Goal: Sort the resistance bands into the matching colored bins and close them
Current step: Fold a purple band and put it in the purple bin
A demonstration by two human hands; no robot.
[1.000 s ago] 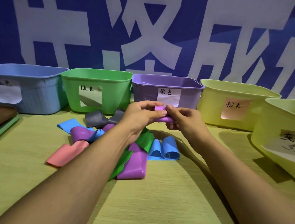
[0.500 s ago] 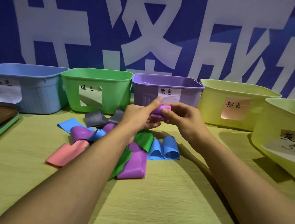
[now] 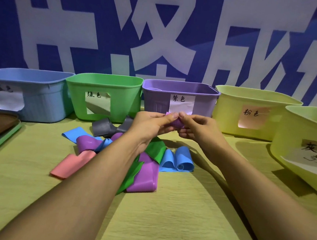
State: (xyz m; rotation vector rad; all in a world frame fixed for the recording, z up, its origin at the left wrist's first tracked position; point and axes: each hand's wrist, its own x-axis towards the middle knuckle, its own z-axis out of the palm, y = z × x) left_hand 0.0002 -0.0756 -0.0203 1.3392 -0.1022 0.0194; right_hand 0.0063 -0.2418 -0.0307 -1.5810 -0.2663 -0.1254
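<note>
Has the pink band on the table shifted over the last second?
No. The pink band lies in the same spot, left of the long purple band and in front of the green bin.

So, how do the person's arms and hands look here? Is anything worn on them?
Both forearms are bare as far as the frame shows: no sleeves are visible. The left hand and the right hand wear no gloves. I see no ring, watch or bracelet on either wrist, and the fingernails look short and unpainted.
</note>
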